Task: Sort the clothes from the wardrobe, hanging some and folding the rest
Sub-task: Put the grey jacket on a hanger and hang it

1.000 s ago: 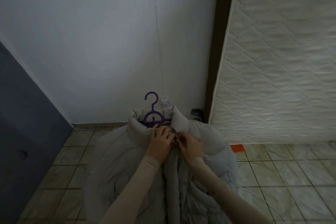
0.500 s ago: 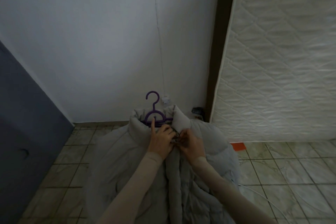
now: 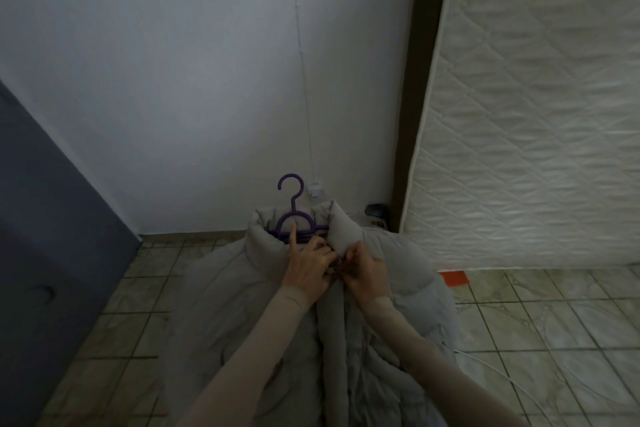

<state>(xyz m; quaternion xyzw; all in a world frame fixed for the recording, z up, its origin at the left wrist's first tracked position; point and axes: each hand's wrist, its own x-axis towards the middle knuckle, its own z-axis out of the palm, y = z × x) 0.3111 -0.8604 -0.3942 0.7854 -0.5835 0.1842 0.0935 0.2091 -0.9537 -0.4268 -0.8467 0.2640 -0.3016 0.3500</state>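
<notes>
A puffy, pale grey quilted jacket (image 3: 221, 315) lies spread on the tiled floor (image 3: 554, 340), a curved purple plastic hanger (image 3: 294, 215) tucked inside its tall padded collar; both hands pinch the front edges together just below that collar, the left hand (image 3: 310, 272) with its forefinger raised, the right hand (image 3: 365, 270) curled tight; behind stand a smooth white wall (image 3: 173, 80) and an upright diamond-stitched mattress (image 3: 536, 132).

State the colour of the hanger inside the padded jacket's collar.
Purple. The hanger shows best in the head view, its hook rising above the pale grey jacket collar.
</notes>
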